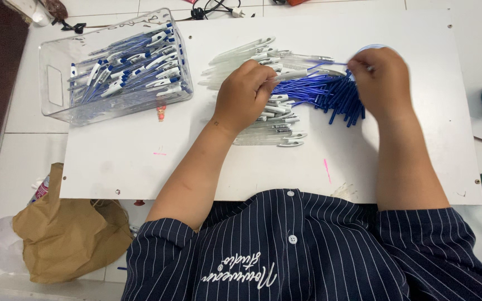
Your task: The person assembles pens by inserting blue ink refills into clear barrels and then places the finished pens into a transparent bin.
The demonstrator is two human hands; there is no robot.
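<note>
A clear pen barrel (pixel 302 73) lies almost level across the view, long axis running left to right, held in the air just above the board (pixel 140 150) between the two hands. The left hand (pixel 245 96) is curled knuckles-up around its left end, fingers clenched on it. The right hand (pixel 379 78) is likewise knuckles-up, fingers pinched together at the barrel's right tip; a thin blue refill (pixel 330 62) seems to lead into them, though blur hides the exact grasp. Both forearms reach forward from the striped shirt (pixel 308 251), the left angling inward, the right nearly straight ahead. Under and between the hands, blue refills (pixel 330 95) lie in a fan, pointing down-right toward the right hand. Beneath the left hand is a heap of empty clear barrels (pixel 269 120), mostly lying left to right. Well to the left, a clear bin (pixel 54 83) holds finished blue-and-white pens (pixel 135 69). A brown paper bag (pixel 68 234) sits on the floor beside the board.
</note>
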